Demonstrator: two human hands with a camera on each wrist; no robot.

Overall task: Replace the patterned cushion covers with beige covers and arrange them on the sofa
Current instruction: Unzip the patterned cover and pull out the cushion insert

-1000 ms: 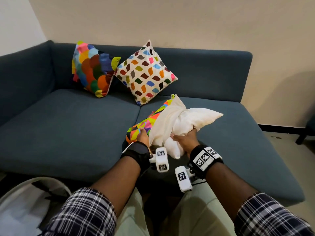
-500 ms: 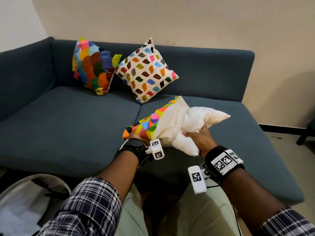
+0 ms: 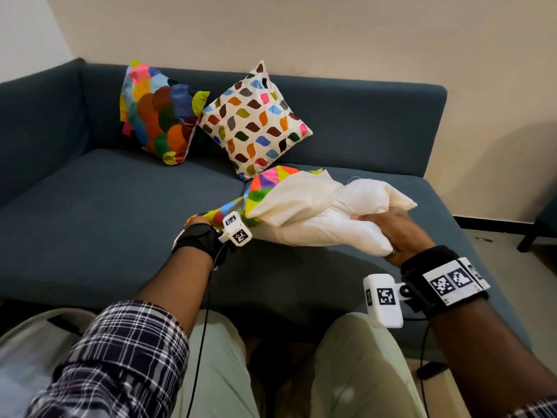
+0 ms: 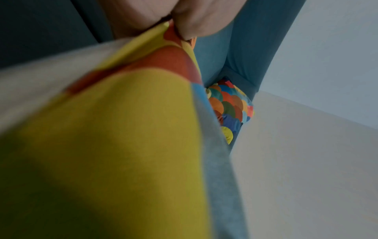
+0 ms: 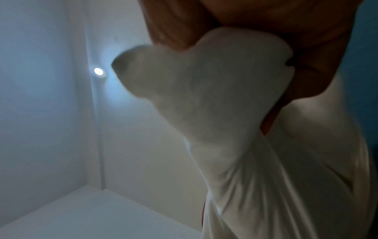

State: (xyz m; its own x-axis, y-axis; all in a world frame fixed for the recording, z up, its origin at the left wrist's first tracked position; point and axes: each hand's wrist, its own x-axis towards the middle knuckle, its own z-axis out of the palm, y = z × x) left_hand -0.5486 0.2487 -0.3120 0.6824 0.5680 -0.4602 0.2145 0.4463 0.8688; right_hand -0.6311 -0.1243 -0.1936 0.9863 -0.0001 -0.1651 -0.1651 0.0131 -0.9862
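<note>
A white cushion insert (image 3: 328, 221) sticks most of the way out of a bright triangle-patterned cover (image 3: 265, 188) above the blue sofa seat (image 3: 105, 206). My left hand (image 3: 197, 220) grips the cover's closed end; the left wrist view shows its fingers (image 4: 192, 19) pinching the yellow and orange fabric (image 4: 122, 129). My right hand (image 3: 391, 233) grips the insert's free end, and the bunched white fabric (image 5: 214, 84) fills the right wrist view. Two more patterned cushions lean on the sofa back: a scallop-patterned one (image 3: 159, 113) and a leaf-spotted white one (image 3: 256, 122).
The sofa's left armrest (image 3: 33, 116) and backrest (image 3: 361, 122) border the seat. A pale basket or bag (image 3: 27, 342) sits on the floor at my lower left. A dark furniture leg (image 3: 539, 230) stands at the far right. My knees (image 3: 355, 372) face the sofa's front edge.
My right hand has pulled the white insert to the right, further out of the patterned cover. My left hand has held the cover's end and shifted slightly left.
</note>
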